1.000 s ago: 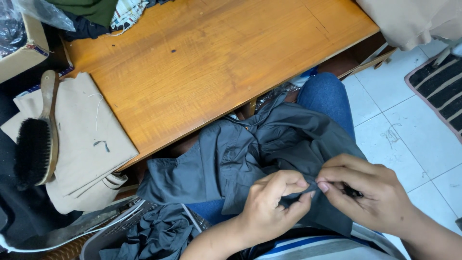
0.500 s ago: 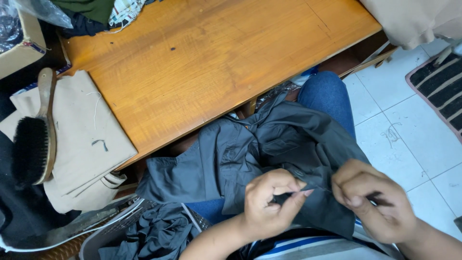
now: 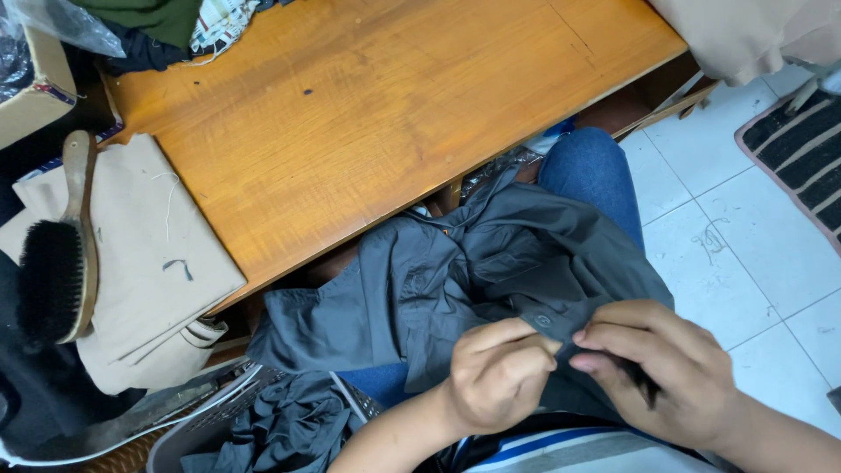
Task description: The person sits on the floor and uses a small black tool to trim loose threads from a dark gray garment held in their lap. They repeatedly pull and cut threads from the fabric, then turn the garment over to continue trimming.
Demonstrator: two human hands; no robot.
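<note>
Shirt (image 3: pixel 455 280), dark grey, lies crumpled across the person's lap, over a blue-jeaned knee (image 3: pixel 591 171), just below the edge of the wooden bench (image 3: pixel 377 114). Left hand (image 3: pixel 499 377) is curled, grip pressed together on a fold of the shirt beside a dark button (image 3: pixel 543 322). Right hand (image 3: pixel 670 368) meets it, fingertips touching the left thumb, grip pinching the same cloth edge; a thin dark item shows under its fingers, kind unclear. More grey fabric (image 3: pixel 280 429) sits in a basket at lower left. Folded beige cloth (image 3: pixel 140 254) lies to the left, with a wooden-handled black brush (image 3: pixel 57 263) on it. White tiled floor (image 3: pixel 745 236) at right.
</note>
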